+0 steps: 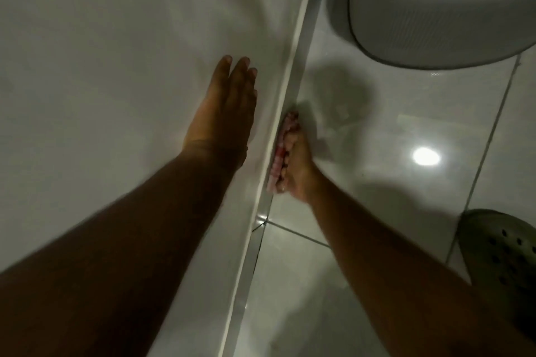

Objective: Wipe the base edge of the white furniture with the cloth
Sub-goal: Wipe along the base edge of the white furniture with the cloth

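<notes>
The white furniture (pixel 116 66) fills the left half of the head view, its flat panel seen from above. Its base edge (pixel 293 75) runs as a pale strip from the top centre down to the bottom centre, meeting the floor. My left hand (pixel 223 113) lies flat on the white panel, fingers together and stretched out, holding nothing. My right hand (pixel 295 165) is on the floor side of the strip, fingers closed on a pink and white cloth (pixel 282 148) that is pressed against the base edge.
Glossy white floor tiles (pixel 391 130) with grey grout lines cover the right side, with a bright lamp reflection. A grey and white rounded appliance (pixel 435 14) stands at the top right. A dark green perforated clog (pixel 501 249) sits at the right edge.
</notes>
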